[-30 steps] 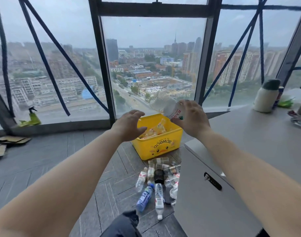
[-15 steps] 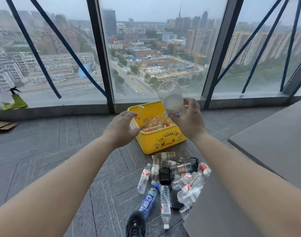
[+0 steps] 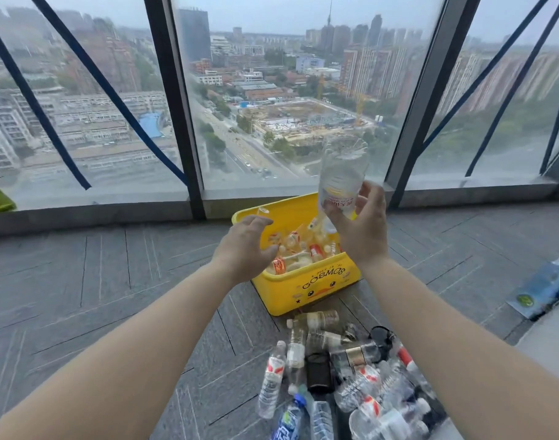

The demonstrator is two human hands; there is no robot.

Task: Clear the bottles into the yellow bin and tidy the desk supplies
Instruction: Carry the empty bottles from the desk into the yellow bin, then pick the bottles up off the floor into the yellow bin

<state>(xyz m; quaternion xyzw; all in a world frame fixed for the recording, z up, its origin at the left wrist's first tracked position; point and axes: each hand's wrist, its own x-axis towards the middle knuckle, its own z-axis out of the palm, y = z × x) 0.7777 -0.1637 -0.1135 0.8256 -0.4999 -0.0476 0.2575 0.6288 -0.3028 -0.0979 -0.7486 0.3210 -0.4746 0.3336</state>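
**Item in hand.** The right hand [image 3: 359,230] holds a clear plastic bottle [image 3: 341,176] above the far side of the yellow bin [image 3: 306,287]. The bottle is inverted, base up and neck end down toward the bin. The fingers [image 3: 372,192] and thumb are curled round its lower, labelled part. The left hand [image 3: 245,246] hovers over the bin's near-left corner, fingers spread and loosely bent, holding nothing.

**Handling assessment.** The bottle appears empty and thin-walled, so it is judged light, easily dented and not fragile. A firm squeeze would likely buckle it. The labelled band is the better place to hold: the wrap gives some friction, while the bare ribbed plastic above looks smoother. A drop into the bin should do it no harm.

**Remaining stock.** The bin already holds several small bottles, some with red or orange labels. A heap of bottles [image 3: 345,369] lies on the floor just in front of the bin, mostly clear plastic, with a few dark items among them. A corner of the desk [image 3: 545,344] shows at lower right.

**Markings.**
- The bin front reads "COSMOS" above a cartoon duck face.
- The held bottle's label carries red lettering, too blurred to read.
- One blue-labelled bottle [image 3: 287,420] in the heap bears white characters, not legible.
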